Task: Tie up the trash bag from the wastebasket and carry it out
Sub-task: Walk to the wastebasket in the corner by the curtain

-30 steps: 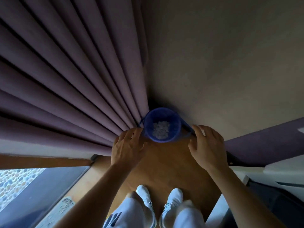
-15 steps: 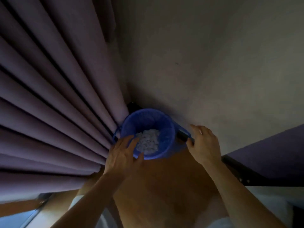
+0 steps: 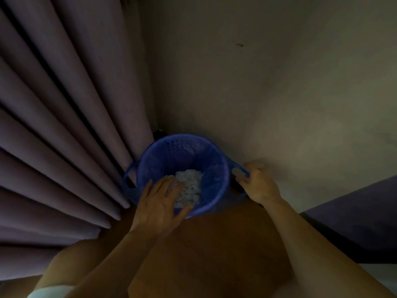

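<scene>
Left hand (image 3: 160,200) moved over wastebasket (image 3: 217,168) rim, fingers spread; right hand (image 3: 258,186) grips handle; bag indistinct.

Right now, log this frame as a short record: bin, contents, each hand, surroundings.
bin: blue wastebasket, upright on the floor in the corner
contents: white crumpled scraps at the bottom
left hand: open, fingers spread over the near rim, reaching in
right hand: closed on the right side handle
surroundings: purple curtain to the left, plain wall behind
bag tied: not yet

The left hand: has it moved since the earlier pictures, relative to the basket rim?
Yes. The left hand has come from outside the blue wastebasket rim in over it, fingers above the white trash.
</scene>
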{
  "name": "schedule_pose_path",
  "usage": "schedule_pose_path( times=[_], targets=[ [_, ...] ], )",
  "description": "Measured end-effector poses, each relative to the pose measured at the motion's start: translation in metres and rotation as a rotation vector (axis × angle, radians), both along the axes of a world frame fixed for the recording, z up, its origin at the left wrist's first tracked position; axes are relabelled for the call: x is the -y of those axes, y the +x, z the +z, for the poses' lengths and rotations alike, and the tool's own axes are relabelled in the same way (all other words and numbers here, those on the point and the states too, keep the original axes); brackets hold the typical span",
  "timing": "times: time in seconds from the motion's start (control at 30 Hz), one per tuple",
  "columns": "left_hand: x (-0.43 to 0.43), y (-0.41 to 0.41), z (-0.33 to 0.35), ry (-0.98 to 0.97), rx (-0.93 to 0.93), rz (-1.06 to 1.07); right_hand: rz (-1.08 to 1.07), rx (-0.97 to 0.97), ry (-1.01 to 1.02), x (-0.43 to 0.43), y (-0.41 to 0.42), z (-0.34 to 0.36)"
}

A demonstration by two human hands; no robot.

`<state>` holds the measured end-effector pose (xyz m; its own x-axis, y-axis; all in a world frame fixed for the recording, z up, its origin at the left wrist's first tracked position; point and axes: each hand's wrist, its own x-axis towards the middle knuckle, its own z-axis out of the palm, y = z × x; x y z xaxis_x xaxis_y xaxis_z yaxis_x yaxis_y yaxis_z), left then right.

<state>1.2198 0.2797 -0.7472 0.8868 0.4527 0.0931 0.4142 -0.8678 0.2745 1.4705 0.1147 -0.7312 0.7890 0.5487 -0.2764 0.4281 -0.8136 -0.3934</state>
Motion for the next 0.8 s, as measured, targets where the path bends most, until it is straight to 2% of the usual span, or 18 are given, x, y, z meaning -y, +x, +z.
schedule_pose_path(
  times=[0.13,0.2,0.3,0.43,0.5,0.73,0.8],
  targets=[
    [0.002,-0.006,-0.006,-0.03,-0.009,0.031,0.033,-0.033,-0.001,-0.005,-0.006,0.007],
    [0.002,-0.006,-0.008,-0.037,-0.021,0.046,0.008,-0.074,0.155,-0.011,-0.005,0.022],
    [0.005,-0.003,-0.007,-0.044,-0.056,0.061,-0.059,-0.129,0.5,-0.023,-0.003,0.05],
    [0.008,0.003,-0.007,-0.034,-0.047,0.106,-0.143,-0.399,0.827,-0.037,-0.017,0.087],
    [0.009,0.005,-0.007,-0.019,-0.039,0.126,-0.147,-0.492,0.919,-0.044,-0.027,0.099],
    [0.011,0.007,-0.009,-0.001,-0.048,0.161,-0.064,-0.64,1.194,-0.058,-0.057,0.138],
    [0.011,0.006,-0.005,-0.025,-0.027,0.157,-0.06,-0.667,1.211,-0.059,-0.061,0.138]
  ],
)
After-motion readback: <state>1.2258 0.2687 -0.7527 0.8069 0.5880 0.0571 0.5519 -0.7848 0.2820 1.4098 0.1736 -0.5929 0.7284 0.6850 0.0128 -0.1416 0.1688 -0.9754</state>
